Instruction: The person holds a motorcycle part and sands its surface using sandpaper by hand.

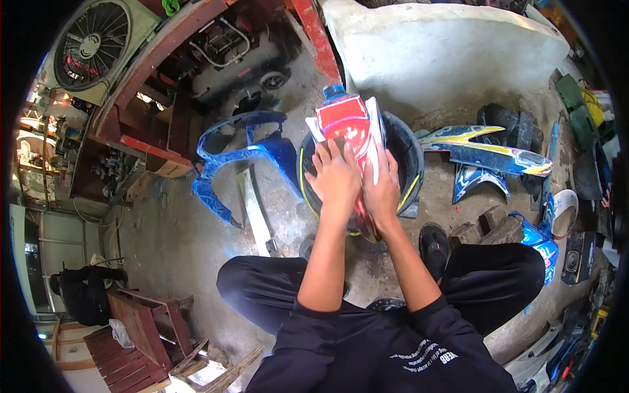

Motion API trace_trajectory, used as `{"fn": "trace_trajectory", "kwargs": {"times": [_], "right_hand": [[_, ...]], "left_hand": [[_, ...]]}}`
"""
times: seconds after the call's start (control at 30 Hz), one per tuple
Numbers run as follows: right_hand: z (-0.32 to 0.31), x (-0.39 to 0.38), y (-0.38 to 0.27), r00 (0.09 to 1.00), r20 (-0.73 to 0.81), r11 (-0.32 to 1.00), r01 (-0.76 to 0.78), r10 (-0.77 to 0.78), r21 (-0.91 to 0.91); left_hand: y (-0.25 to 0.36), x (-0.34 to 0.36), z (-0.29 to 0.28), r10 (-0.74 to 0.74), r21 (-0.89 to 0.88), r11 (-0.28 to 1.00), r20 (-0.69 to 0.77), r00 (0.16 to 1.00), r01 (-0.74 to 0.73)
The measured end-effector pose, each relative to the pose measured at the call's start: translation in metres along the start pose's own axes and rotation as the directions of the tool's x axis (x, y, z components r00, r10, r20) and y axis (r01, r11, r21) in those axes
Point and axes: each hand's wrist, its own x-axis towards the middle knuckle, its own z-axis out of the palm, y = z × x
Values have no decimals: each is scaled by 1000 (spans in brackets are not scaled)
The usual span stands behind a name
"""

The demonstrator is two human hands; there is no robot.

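Observation:
A red, white and blue painted motorcycle body panel (349, 124) lies lengthwise in front of me, across the top of a round black tub (411, 157) with a yellow stripe. My left hand (335, 175) rests palm down on the panel's left side, fingers spread; whether anything is under the palm is hidden. Along the right edge, my right hand (382, 185) grips the panel, its thumb on top and the fingers over the outer side. The panel's narrow red end points toward me between my wrists.
Left of the tub stands a blue panel frame (246, 154) beside a pale strip (257, 213). Several painted panels (498, 154) lie to the right, near wooden blocks (491, 229). A white barrier (445, 52) rises behind. A person (85, 291) is at the far left by a wooden bench (141, 334).

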Motion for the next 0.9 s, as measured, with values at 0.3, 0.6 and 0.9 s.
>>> {"fn": "trace_trajectory", "kwargs": {"times": [0.3, 0.6, 0.9], "right_hand": [[2, 1, -4, 1000, -17, 1000, 6, -6, 30], [4, 0, -9, 999, -22, 998, 44, -43, 42], [4, -1, -10, 998, -17, 996, 59, -58, 63]], "left_hand": [[-3, 8, 2, -55, 9, 998, 2, 998, 55], [-24, 27, -1, -50, -26, 998, -33, 998, 49], [-12, 34, -13, -76, 11, 997, 7, 997, 76]]}}
